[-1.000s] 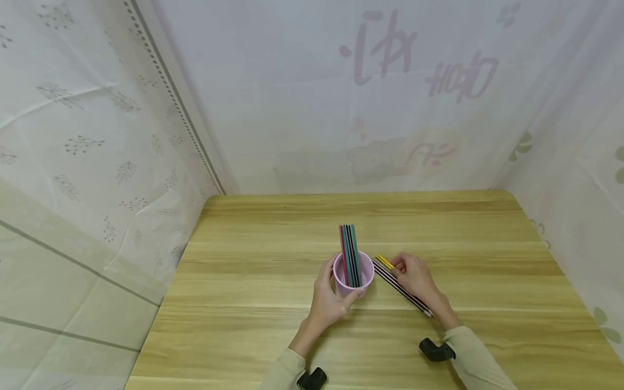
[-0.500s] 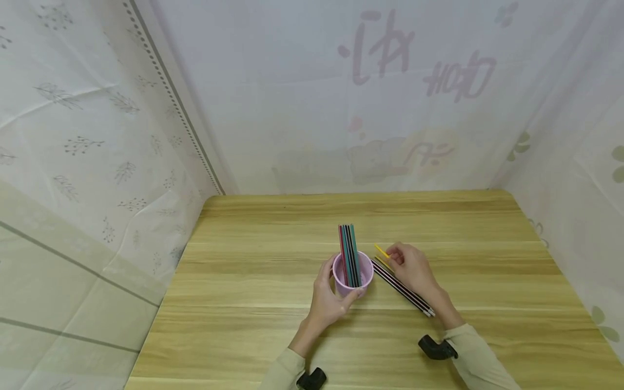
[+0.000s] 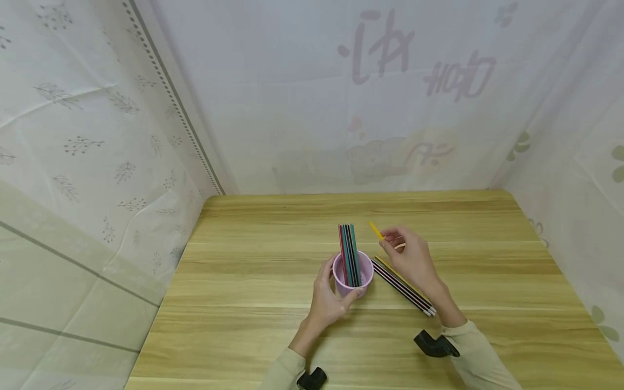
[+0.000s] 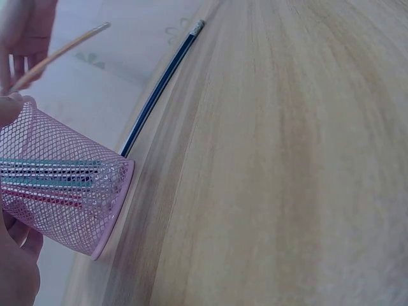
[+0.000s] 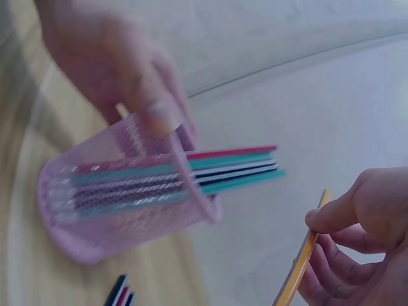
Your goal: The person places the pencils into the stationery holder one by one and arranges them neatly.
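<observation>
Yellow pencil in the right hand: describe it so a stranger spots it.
At the wood-grain table, the left hand holds a pink mesh cup. Right of it, the right hand pinches the yellow pencil, raised; the other yellow pencil lies beside dark pencils.

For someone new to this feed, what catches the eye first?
Probably the pink mesh cup, held by the left hand on the wooden table, with red, teal and black pencils standing in it. Then the yellow pencil pinched in the right hand, raised above the table.
</observation>
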`<state>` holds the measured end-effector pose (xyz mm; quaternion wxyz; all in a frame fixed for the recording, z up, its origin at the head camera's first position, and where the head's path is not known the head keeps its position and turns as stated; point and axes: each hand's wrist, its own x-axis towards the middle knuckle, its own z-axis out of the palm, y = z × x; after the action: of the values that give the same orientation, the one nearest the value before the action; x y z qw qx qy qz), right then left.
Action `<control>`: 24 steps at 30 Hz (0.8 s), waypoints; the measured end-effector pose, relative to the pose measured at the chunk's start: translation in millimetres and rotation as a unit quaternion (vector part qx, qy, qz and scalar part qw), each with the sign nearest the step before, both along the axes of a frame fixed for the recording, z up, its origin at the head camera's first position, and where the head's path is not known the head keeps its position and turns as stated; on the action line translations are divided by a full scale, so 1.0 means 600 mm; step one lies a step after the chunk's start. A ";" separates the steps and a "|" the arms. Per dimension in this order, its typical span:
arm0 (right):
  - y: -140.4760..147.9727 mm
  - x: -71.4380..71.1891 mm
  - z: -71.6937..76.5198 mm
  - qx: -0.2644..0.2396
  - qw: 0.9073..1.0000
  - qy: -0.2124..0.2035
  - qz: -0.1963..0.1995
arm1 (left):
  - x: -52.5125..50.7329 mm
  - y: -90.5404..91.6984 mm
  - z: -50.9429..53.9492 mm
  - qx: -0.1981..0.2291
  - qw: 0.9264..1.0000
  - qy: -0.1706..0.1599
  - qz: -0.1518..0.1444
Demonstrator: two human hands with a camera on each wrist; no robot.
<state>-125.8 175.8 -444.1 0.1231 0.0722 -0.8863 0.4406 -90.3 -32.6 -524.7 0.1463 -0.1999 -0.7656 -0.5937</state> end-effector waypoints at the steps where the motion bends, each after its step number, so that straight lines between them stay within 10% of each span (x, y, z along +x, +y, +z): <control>1: -0.003 0.000 0.006 -0.005 1.000 0.004 -0.001 | 0.003 -0.001 0.008 0.003 1.000 0.000 -0.003; 14: -0.050 -0.010 0.063 -0.101 0.993 0.057 0.010 | 0.008 -0.004 0.027 0.002 1.000 0.007 -0.007; 24: -0.082 -0.021 0.067 -0.169 0.983 0.052 0.048 | -0.012 -0.002 -0.041 -0.014 1.000 -0.003 0.002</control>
<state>-138.1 126.9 -404.0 0.1586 0.1156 -0.7869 0.5850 -97.6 -34.0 -549.0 0.1422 -0.1982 -0.7745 -0.5836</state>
